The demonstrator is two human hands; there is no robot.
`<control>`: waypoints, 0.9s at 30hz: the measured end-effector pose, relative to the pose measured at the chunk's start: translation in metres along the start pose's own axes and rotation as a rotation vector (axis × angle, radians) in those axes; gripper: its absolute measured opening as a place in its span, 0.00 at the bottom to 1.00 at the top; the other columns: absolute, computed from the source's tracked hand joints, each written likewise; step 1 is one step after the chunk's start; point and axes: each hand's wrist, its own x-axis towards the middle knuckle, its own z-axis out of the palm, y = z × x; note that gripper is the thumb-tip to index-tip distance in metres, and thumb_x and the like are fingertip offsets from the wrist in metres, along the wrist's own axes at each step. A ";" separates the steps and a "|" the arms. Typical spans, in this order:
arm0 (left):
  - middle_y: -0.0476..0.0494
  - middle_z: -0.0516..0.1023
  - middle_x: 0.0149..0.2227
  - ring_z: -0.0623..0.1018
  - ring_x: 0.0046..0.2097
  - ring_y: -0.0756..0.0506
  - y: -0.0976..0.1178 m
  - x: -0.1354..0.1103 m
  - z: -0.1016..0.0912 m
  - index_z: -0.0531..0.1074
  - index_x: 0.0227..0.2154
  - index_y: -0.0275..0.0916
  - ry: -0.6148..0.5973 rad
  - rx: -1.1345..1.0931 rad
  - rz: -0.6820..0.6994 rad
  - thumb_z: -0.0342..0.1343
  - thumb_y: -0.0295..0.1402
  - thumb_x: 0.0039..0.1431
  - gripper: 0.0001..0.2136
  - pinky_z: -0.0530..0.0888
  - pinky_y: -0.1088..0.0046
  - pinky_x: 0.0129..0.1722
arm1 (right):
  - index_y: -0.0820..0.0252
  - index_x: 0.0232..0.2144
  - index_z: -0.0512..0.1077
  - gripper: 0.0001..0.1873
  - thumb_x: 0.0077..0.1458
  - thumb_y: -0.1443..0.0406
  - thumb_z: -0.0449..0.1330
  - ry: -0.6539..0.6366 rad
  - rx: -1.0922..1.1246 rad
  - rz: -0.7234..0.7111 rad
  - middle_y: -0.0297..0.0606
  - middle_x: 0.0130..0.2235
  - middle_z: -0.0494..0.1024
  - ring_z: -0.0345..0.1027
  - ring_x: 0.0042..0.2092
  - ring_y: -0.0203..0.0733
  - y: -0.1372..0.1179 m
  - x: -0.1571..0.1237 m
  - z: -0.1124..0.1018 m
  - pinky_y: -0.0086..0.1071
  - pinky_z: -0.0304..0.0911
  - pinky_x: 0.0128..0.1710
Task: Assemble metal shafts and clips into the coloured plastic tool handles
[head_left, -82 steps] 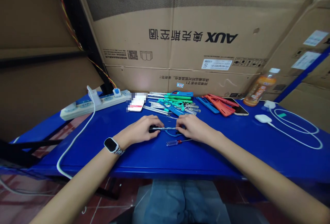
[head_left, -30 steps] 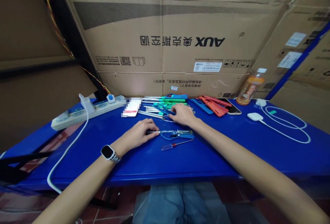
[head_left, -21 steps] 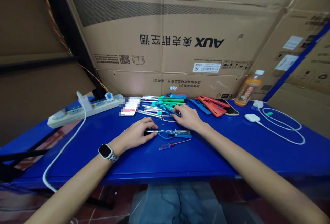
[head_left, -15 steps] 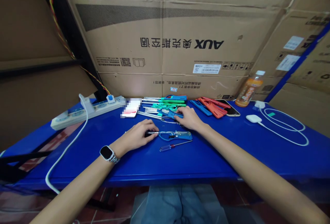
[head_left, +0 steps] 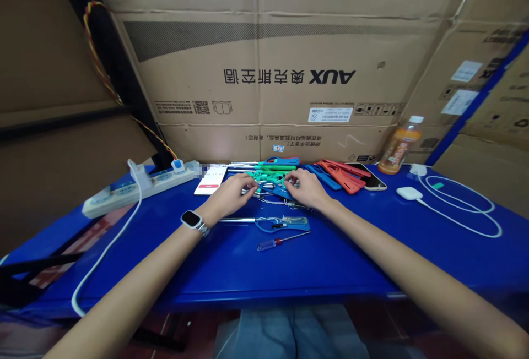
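Both my hands rest on a pile of steel rods with green and blue handles (head_left: 268, 173) at the back of the blue table (head_left: 355, 249). My left hand (head_left: 232, 192), with a watch on its wrist, has its fingers curled down onto the rods at the pile's left side. My right hand (head_left: 306, 187) pinches a blue-handled tool (head_left: 281, 191) at the pile's near edge. In front of the hands lies a blue-handled tool with a long steel rod (head_left: 276, 222), untouched. A small clear-handled screwdriver (head_left: 276, 243) lies just nearer to me.
A white power strip (head_left: 136, 185) with a cable sits at the left. A white card (head_left: 210, 178) lies beside the pile. Red and blue plastic pieces (head_left: 341, 174), a phone (head_left: 373, 182), an orange bottle (head_left: 399, 147) and a white charger with coiled cable (head_left: 450, 205) are at the right. Cardboard boxes (head_left: 289, 72) wall the back.
My left hand let go of the blue-handled tool with the rod and moved back to the pile. My right hand stayed at the pile. The tool now lies free on the table.
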 end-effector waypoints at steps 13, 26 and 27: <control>0.43 0.76 0.37 0.74 0.41 0.42 -0.004 -0.006 0.013 0.75 0.36 0.39 0.049 -0.088 -0.005 0.49 0.34 0.67 0.11 0.69 0.65 0.42 | 0.62 0.32 0.79 0.08 0.46 0.70 0.64 -0.218 -0.295 -0.072 0.48 0.40 0.81 0.70 0.47 0.52 -0.021 0.075 0.001 0.40 0.56 0.48; 0.42 0.74 0.42 0.75 0.44 0.44 0.014 -0.006 0.011 0.74 0.43 0.39 0.219 -0.164 0.021 0.50 0.33 0.67 0.09 0.73 0.64 0.45 | 0.63 0.36 0.76 0.10 0.57 0.66 0.56 0.044 0.395 -0.157 0.38 0.35 0.81 0.72 0.36 0.38 -0.017 0.023 -0.002 0.31 0.62 0.38; 0.42 0.73 0.44 0.74 0.44 0.44 0.016 -0.006 0.010 0.74 0.45 0.40 0.230 -0.165 0.038 0.51 0.33 0.66 0.09 0.73 0.64 0.45 | 0.63 0.35 0.77 0.11 0.58 0.64 0.55 0.052 0.483 -0.159 0.38 0.34 0.81 0.71 0.34 0.38 -0.018 0.016 -0.002 0.31 0.62 0.36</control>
